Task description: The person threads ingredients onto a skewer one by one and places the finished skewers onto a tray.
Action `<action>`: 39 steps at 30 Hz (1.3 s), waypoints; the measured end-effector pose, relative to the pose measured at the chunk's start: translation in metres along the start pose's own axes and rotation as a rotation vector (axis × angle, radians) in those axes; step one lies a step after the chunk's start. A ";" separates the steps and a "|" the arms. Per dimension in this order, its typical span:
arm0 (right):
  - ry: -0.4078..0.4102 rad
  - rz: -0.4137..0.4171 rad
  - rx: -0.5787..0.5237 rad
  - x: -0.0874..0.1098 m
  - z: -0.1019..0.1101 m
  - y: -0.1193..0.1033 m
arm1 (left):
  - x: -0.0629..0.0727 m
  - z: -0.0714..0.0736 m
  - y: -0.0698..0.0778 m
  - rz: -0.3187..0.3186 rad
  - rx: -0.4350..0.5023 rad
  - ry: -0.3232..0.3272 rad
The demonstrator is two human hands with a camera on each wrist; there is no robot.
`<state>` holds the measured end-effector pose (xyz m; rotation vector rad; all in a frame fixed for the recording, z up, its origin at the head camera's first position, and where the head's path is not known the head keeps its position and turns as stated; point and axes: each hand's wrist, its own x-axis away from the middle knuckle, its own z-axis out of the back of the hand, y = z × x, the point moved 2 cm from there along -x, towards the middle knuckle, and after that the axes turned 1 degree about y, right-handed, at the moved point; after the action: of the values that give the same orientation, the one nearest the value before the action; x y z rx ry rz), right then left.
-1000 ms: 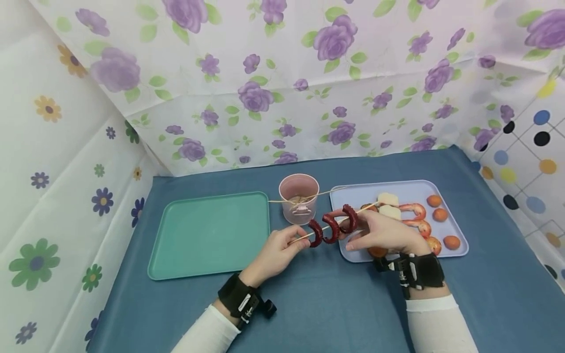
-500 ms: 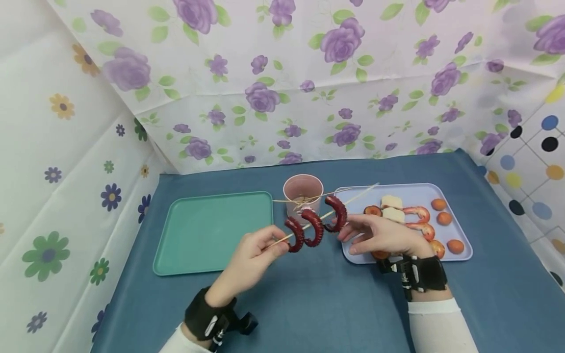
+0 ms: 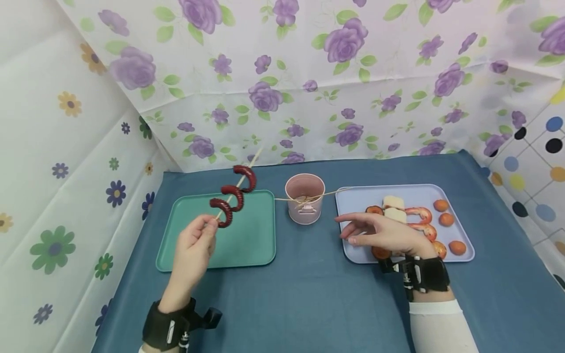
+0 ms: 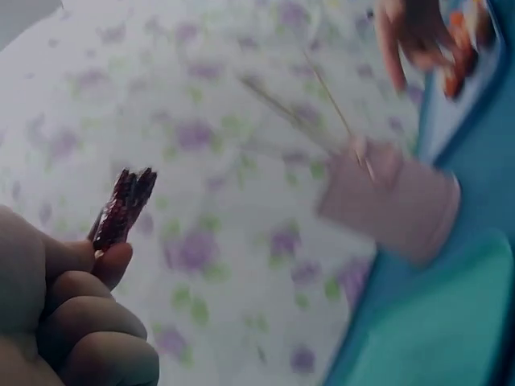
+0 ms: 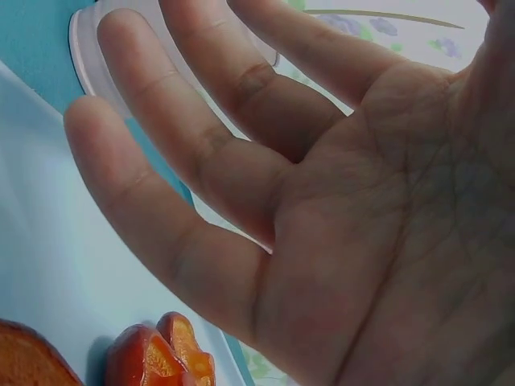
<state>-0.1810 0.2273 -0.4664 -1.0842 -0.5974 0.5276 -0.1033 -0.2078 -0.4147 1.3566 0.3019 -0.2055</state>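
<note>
My left hand (image 3: 194,250) pinches the lower end of a bamboo skewer (image 3: 257,156) between thumb and fingertips. Threaded on it are three curved, dark red sausages (image 3: 233,197), scored along one side. The skewer tilts up and away over the green tray (image 3: 256,255). In the left wrist view the sausages (image 4: 125,209) line up end-on beyond my thumb. My right hand (image 3: 384,235) hovers, fingers loosely extended and holding nothing, over the left part of the lavender tray (image 3: 423,190). The right wrist view shows its palm and spread fingers (image 5: 217,169).
Between the trays stands a pink cup (image 3: 304,213) with several skewers (image 3: 326,194) jutting out both sides. On the lavender tray lie white pieces (image 3: 394,202), shrimp (image 3: 419,214) and small orange-brown balls (image 3: 457,247). A floral sheet (image 3: 282,98) hangs behind the blue tablecloth (image 3: 309,304).
My left hand has carried the skewer with the sausages leftward, from between the hands to above the green tray. My right hand has let go of it and stays over the lavender tray.
</note>
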 end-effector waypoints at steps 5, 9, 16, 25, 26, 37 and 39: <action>0.001 0.004 0.002 0.000 -0.001 0.001 | 0.006 0.028 -0.034 0.130 -0.142 0.162; 0.017 0.004 0.005 0.000 -0.001 0.002 | 0.016 0.051 -0.061 0.242 -0.386 0.248; 0.027 -0.011 0.029 0.001 0.001 0.002 | 0.032 0.081 -0.088 0.420 -0.601 0.266; 0.037 -0.023 0.038 0.001 0.003 0.002 | 0.040 0.097 -0.097 0.525 -0.651 0.271; 0.036 -0.021 0.035 0.001 0.003 0.002 | 0.040 0.098 -0.098 0.528 -0.659 0.272; 0.032 -0.023 0.046 -0.001 0.004 0.001 | 0.045 0.097 -0.099 0.566 -0.738 0.219; 0.031 -0.028 0.047 -0.001 0.004 0.002 | 0.044 0.096 -0.101 0.611 -0.723 0.207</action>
<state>-0.1841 0.2300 -0.4670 -1.0369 -0.5699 0.4978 -0.0851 -0.3213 -0.5055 0.6958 0.0999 0.5180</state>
